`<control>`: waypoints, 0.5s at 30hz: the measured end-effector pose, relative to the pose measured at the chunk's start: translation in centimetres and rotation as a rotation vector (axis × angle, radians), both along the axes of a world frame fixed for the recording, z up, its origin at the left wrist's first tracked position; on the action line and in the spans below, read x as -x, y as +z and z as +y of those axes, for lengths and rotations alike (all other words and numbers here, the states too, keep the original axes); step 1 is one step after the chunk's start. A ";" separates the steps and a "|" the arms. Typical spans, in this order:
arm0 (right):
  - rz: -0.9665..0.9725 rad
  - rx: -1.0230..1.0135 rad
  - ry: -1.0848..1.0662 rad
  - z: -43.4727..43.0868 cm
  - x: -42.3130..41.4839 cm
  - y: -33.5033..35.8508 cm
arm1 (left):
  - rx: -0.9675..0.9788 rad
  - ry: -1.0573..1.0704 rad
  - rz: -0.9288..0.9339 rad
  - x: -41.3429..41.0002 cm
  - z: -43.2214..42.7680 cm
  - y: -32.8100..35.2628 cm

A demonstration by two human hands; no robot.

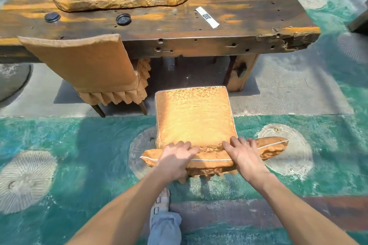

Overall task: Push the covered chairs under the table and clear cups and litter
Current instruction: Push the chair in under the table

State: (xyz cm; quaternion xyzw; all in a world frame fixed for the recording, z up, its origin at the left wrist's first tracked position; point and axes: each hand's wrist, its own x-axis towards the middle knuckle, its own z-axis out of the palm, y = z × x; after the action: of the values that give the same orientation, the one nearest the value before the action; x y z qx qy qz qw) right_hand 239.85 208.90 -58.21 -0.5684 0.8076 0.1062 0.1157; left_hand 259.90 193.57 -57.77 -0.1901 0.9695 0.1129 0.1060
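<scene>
Glossy patterned cloth chair cover (pixel 194 113); rough wooden table (pixel 199 32).

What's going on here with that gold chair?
A person holds the back of a covered chair with the left hand and right hand. It stands out from the table, not yet pushed under. A second chair on the left is already tucked in. A wrapper lies on the table.

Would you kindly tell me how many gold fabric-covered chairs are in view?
2. One gold fabric-covered chair is tucked under the dark wooden table, at left; the second chair stands out from it, left hand and right hand on its backrest. Others may be hidden.
</scene>
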 end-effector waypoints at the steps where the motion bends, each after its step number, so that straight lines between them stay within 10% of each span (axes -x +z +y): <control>1: 0.009 0.013 -0.007 -1.6 0.4 0.0 | 0.012 -0.015 0.042 0.6 -1.7 0.1; 15: -0.016 0.087 0.093 -11.8 16.3 3.8 | -0.076 -0.185 0.017 14.0 -10.9 4.0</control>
State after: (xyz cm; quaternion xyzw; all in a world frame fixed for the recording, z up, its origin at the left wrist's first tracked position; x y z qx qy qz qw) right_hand 223.57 197.13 -54.44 -0.6105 0.7834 0.0715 0.0921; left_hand 245.87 182.62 -53.75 -0.0947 0.9788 0.1408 0.1150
